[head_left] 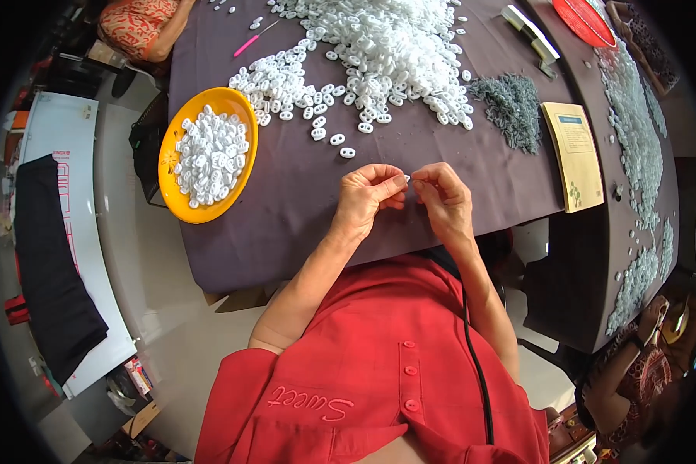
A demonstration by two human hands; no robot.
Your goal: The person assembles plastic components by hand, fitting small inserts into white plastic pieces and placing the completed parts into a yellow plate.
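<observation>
Just above the near edge of the dark cloth-covered table, my two hands meet at the fingertips. My left hand [371,193] is closed in a pinch on a small white plastic piece [407,179], mostly hidden by the fingers. Close beside it, the fingers of my right hand [447,199] are pressed together at the piece; whatever they hold is too small to make out. Beyond my hands lie loose two-holed white pieces [348,152], in front of a large heap of white pieces [387,62]. More of them fill an orange oval bowl [168,166] at the left.
A pile of grey bits [510,112] and a tan booklet [574,158] lie to the right. Farther back are a pink-handled pick [247,45] and a long box [530,35]. A neighbouring table carries pale pieces [634,124]; people sit at far left [139,31] and lower right [630,379].
</observation>
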